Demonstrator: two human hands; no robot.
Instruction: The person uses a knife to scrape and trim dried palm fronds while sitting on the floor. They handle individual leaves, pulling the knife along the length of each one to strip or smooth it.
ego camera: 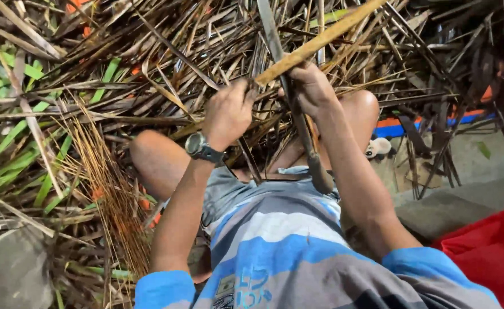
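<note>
Shirt (275, 246) nearest; both hands grip leaf strip (320, 39) btwn knees.

No packages, signs or screens — only a small printed patch on the striped shirt (275, 252), bottom centre.

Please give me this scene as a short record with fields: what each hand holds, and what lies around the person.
left hand: closed on the near end of the leaf stalk, wristwatch on the wrist
right hand: gripping the knife, blade up, handle toward the body
leaf stalk: long, yellowish, slanting up to the right
thin midribs: loose bundle beside the left knee
dry leaves: brown and green pile in front
red cloth: at the right edge
</note>
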